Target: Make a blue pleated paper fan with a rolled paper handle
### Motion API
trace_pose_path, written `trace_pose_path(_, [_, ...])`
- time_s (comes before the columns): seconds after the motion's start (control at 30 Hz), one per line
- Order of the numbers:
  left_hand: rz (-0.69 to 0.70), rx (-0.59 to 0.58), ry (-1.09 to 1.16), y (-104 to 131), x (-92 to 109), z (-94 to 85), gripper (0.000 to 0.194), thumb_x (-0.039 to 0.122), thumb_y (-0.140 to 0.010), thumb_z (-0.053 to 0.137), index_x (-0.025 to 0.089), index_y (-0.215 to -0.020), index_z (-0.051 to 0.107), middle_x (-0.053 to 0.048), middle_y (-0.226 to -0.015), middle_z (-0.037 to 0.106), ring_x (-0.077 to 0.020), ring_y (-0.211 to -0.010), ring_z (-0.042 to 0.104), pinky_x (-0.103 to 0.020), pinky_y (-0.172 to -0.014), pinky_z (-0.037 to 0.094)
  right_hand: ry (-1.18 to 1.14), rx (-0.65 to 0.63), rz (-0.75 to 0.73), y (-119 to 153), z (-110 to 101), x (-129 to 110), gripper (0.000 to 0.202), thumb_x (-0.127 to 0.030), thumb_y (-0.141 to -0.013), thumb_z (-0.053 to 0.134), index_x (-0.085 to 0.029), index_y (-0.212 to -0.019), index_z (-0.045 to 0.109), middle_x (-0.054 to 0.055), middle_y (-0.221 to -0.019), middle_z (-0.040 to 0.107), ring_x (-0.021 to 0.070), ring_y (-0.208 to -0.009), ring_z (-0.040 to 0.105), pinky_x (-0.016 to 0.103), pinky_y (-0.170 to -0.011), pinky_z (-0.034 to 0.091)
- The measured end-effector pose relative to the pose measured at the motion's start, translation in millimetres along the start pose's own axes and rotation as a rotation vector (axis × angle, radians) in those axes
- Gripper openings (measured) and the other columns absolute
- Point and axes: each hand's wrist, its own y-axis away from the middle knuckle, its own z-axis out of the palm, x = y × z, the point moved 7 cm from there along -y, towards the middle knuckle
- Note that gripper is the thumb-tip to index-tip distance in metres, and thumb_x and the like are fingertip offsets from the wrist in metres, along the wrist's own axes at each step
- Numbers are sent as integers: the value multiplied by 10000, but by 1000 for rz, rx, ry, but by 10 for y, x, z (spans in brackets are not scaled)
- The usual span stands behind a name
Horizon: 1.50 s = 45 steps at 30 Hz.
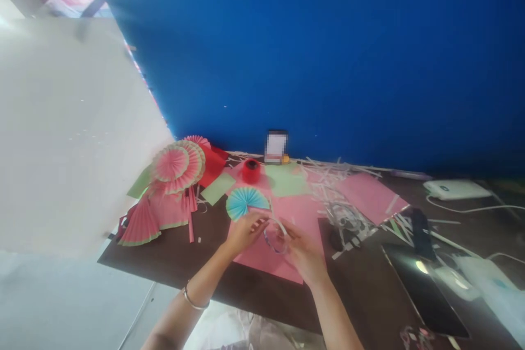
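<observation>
Over a pink paper sheet (292,210), my two hands meet at a thin pale ring that looks like a roll of tape (275,250). My right hand (305,256) grips its right side between thumb and fingers. At the ring's upper left, the fingers of my left hand (246,234) are pinched together; whether they hold the roll or its loose end is hard to make out. Just beyond the left fingers lies a light-blue pleated paper rosette (245,200), with a pink strip (259,210) along its lower right edge.
Pink-and-green paper fans (172,167) are piled at the left. A red spool (251,171) stands behind the rosette. White paper strips (328,178) and clear tape scraps (348,219) litter the right side, near a tablet (426,290) and a white device (455,189). A blue panel (320,60) rises behind.
</observation>
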Motion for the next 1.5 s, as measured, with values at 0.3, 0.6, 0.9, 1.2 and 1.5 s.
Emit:
trace_pose_path(0.3, [-8, 112, -89, 20, -84, -39, 189, 282, -839, 488, 156, -817, 627, -32, -739, 629, -101, -601, 528, -210, -543, 439, 48, -160, 10, 46, 81, 0, 540, -420, -661, 735, -270, -1163, 606, 101, -1253, 568, 269, -1115, 554, 472, -978, 402])
trace_pose_path(0.6, [41, 110, -119, 31, 14, -31, 164, 232, -845, 462, 160, -868, 608, -30, -765, 598, -107, -628, 523, -215, -572, 437, 127, -234, 46, 117, 210, -48, 492, -362, -729, 686, -257, -1199, 583, 83, -1040, 675, 196, -880, 621, 408, -864, 464])
trace_pose_path(0.9, [61, 104, -150, 64, 58, -66, 196, 186, -831, 453, 180, -952, 607, -68, -948, 609, -127, -714, 574, -244, -625, 495, 137, -122, 59, 108, 150, 29, 439, -376, -691, 713, -269, -1111, 645, 71, -1054, 679, 181, -803, 612, 343, -757, 487])
trace_pose_path(1.2, [240, 120, -181, 204, 452, -71, 280, 176, -787, 505, 189, -1056, 583, -107, -1053, 599, -204, -1007, 579, -348, -870, 495, 225, -59, -42, 43, 98, 67, 457, -425, -681, 708, -240, -1096, 658, 89, -1003, 698, 199, -747, 640, 363, -699, 513])
trace_pose_path(1.5, [272, 49, -212, 237, 499, 7, 380, 196, -778, 533, 204, -1158, 531, -98, -1155, 605, -204, -1059, 585, -341, -907, 493, 192, -21, -56, 51, 22, 101, 455, -415, -664, 727, -233, -1076, 665, 88, -1093, 667, 248, -921, 635, 391, -780, 517])
